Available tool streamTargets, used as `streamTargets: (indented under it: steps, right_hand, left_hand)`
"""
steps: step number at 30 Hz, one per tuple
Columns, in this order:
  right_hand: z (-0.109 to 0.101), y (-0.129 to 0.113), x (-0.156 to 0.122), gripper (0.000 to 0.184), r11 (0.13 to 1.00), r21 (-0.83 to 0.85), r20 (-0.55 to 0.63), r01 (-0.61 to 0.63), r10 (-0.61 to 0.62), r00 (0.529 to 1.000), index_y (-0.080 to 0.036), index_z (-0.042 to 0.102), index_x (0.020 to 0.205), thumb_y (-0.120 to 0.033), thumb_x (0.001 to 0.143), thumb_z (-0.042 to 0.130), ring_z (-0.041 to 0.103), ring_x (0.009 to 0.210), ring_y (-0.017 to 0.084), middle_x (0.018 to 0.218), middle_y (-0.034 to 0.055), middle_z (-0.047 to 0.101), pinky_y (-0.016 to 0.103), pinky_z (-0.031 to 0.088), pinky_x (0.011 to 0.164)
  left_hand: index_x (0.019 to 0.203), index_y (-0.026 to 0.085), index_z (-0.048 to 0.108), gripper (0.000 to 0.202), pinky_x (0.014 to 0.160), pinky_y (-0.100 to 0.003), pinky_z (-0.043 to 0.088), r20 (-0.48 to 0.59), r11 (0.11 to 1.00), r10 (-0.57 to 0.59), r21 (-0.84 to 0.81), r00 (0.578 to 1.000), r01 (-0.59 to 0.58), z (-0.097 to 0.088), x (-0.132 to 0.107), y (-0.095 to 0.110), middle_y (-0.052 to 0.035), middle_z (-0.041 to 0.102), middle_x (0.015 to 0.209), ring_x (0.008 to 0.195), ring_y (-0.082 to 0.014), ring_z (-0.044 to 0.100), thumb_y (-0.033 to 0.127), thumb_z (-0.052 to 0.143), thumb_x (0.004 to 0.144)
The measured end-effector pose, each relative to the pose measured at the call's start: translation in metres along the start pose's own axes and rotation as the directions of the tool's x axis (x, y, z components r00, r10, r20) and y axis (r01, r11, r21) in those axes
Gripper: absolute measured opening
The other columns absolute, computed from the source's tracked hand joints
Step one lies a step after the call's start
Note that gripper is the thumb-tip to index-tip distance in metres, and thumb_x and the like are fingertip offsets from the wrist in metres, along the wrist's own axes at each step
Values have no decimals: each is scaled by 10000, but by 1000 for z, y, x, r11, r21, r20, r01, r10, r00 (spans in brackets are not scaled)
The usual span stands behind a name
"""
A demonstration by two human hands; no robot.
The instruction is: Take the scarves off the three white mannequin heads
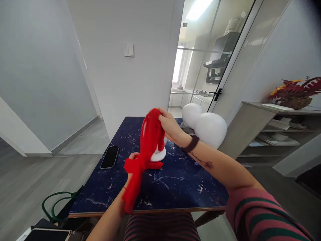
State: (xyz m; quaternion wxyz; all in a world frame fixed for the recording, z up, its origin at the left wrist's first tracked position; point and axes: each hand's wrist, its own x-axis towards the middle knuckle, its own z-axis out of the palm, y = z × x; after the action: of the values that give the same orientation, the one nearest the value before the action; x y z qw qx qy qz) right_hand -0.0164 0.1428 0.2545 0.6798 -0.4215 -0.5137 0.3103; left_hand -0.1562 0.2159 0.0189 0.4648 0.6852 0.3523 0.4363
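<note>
A long red scarf-like cloth (150, 134) hangs in loose folds above the table, its lower end blurred and drooping near the front edge. My right hand (168, 122) pinches the top of the cloth, fingers closed on it. Lower down, my left hand (132, 156) is wrapped in the cloth, with most of its fingers hidden behind the red folds. Just behind the cloth stands a white object with a round base (159, 155); the cloth covers most of it.
On the dark blue marbled table (175, 187) a black phone (110, 157) lies at the left. Two large white rounded forms (210, 130) rest at the back right. A shelf unit (260, 122) stands beyond, and a bag with green handles (57, 201) is by the table's left side.
</note>
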Motion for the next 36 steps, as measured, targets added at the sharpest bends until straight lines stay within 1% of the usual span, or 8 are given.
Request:
streamTargets:
  steps: [3, 7, 10, 12, 17, 27, 32, 36]
  right_hand:
    - [-27, -3, -40, 163, 991, -128, -22, -42, 39, 999, -203, 581, 911, -243, 794, 475, 586, 719, 142, 834, 4, 633, 280, 491, 687]
    - [-58, 29, -88, 256, 837, -538, -222, 101, -256, 941, -231, 587, 986, -188, 791, 427, 587, 931, 203, 982, 44, 637, 387, 467, 890]
    - [-67, 76, -125, 378, 667, -735, -166, 122, -352, 921, -259, 595, 1071, -133, 768, 407, 553, 1077, 247, 1071, 79, 616, 457, 404, 1002]
    - [-66, 105, -149, 423, 609, -774, 165, 176, -74, 984, -256, 613, 1114, -117, 761, 425, 559, 1095, 246, 1090, 85, 621, 434, 429, 995]
    - [-75, 132, -198, 597, 515, -837, 341, 183, 231, 911, -282, 449, 1365, -157, 792, 559, 355, 1339, 245, 1421, 67, 428, 450, 290, 1124]
    - [-63, 175, -207, 703, 486, -871, 74, -73, 278, 958, -199, 508, 1331, 2, 657, 520, 291, 1375, 279, 1456, 120, 382, 480, 245, 1146]
    - [-82, 162, -181, 640, 813, -563, 205, -147, 310, 928, -167, 530, 1271, -70, 639, 564, 500, 1233, 235, 1335, 120, 533, 425, 390, 1062]
    - [-114, 163, -170, 241, 880, -382, -209, -282, 215, 954, -174, 634, 978, -294, 790, 542, 655, 855, 202, 937, 76, 693, 360, 527, 800]
  left_hand:
    - [816, 191, 675, 192, 508, -264, 464, 351, 991, -122, -9, 929, 134, 0, -29, 17, -24, 661, 650, 548, -164, 598, 344, 642, 704]
    - [897, 143, 668, 214, 540, -246, 487, 727, 801, -357, -85, 586, 593, 5, -47, 37, -39, 668, 675, 533, -122, 590, 246, 643, 712]
    - [1034, 136, 637, 300, 822, -302, 530, 600, 682, -353, -360, 717, 637, 12, -42, 45, -109, 699, 967, 828, -164, 671, 195, 553, 752]
    - [1119, 142, 615, 369, 952, -357, 486, 490, 741, -312, -410, 814, 532, 14, -40, 43, -127, 667, 1127, 1022, -203, 642, 208, 440, 800]
    - [1218, 231, 604, 465, 1099, -451, 345, 396, 990, -83, 135, 915, 32, -2, -63, 18, -84, 585, 1297, 1244, -261, 501, 224, 514, 762]
    - [1486, 323, 193, 815, 1137, -560, 147, 578, 835, -6, 452, 816, -314, 20, -99, 8, -62, 123, 1581, 1453, -294, 44, 421, 607, 791]
    - [1457, 348, 288, 732, 1116, -623, 60, 585, 784, -52, 526, 809, -330, 23, -82, 16, -56, 262, 1547, 1442, -345, 83, 456, 590, 799]
    - [1418, 313, 370, 665, 1105, -604, 162, 576, 871, -35, 419, 817, -258, 4, -51, 24, -105, 524, 1372, 1330, -329, 391, 499, 563, 810]
